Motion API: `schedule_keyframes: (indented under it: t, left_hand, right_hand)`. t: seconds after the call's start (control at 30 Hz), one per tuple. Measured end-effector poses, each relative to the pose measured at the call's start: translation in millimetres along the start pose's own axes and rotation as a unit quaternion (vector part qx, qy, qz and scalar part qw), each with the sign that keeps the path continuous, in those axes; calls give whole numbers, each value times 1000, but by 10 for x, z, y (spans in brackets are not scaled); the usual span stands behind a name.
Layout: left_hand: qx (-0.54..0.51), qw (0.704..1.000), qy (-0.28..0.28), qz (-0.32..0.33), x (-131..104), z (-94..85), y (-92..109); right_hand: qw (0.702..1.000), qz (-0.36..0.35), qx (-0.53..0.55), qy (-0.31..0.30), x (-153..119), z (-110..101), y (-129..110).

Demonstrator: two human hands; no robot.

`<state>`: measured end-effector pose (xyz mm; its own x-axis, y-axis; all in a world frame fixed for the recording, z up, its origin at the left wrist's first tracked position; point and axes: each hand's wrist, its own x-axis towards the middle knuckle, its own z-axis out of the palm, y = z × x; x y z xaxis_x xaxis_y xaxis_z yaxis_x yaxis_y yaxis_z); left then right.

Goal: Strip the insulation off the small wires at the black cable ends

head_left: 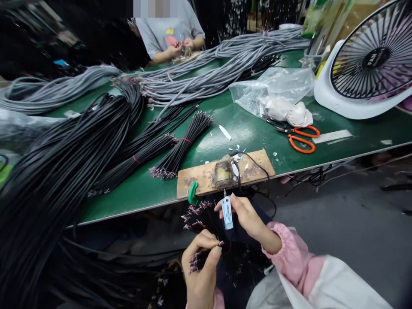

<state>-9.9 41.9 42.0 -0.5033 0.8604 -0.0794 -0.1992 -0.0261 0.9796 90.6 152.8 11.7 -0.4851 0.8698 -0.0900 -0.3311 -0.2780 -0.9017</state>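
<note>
My left hand (pixel 202 266) is closed in a pinch around the end of a black cable (pixel 220 243), whose thin coloured wires stick out at the fingertips. More cable ends with red and white tips show beside its palm. My right hand (pixel 246 216) grips a light blue clothespin (pixel 227 213) between thumb and fingers. A thin metal shaft (pixel 225 193) stands between the clothespin and a small grimy motor-like block (pixel 222 172) on a wooden board (pixel 196 177). Below the table edge, a bundle of black cables (pixel 206 219) with stripped ends lies behind both hands.
A green clamp (pixel 193 193) sits on the board's edge. Black cable bundles (pixel 186 143) and grey cables (pixel 193 88) cover much of the green table (pixel 128 206). Orange-handled scissors (pixel 302 138), a plastic bag (pixel 273 86) and a fan (pixel 370 64) are at right. Another person (pixel 174 34) works opposite.
</note>
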Motion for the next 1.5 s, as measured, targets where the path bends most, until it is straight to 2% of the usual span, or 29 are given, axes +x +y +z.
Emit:
schedule_keyframes:
  t: [0.1,0.23,0.37,0.77,1.0,1.13,1.27,1.33,1.4,1.5]
  left_hand:
    - [13,1000,-12,-1,37,49,-14]
    - [25,999,-21,-18,54,75,-33]
    - [43,998,-33,-25,69,47,-59]
    - [74,996,-27,-46,91,58,-71]
    - [84,996,-19,-35,77,59,-71]
    - [98,994,-28,-38,39,4,-83]
    - [120,988,-54,-80,-46,-79,-207]
    - [131,985,-67,-88,-109,-107,-308]
    - [164,982,-65,-67,-176,-120,-412]
    - [222,975,11,15,-279,-135,-559]
  right_hand:
    - [1000,-17,-8,10,5,-42,-46]
    - [996,42,77,-23,10,-13,-97]
    - [987,62,148,-13,15,48,-105]
    - [979,72,189,-14,-16,59,26]
    - [983,78,165,-16,-233,-62,246]
    - [989,64,126,-40,-406,-171,286]
    - [992,66,72,-82,-570,-219,265]
    - [994,69,37,-75,-622,-230,270]
    - [996,75,2,-47,-647,-244,291]
    - [996,90,-21,1,-646,-278,324]
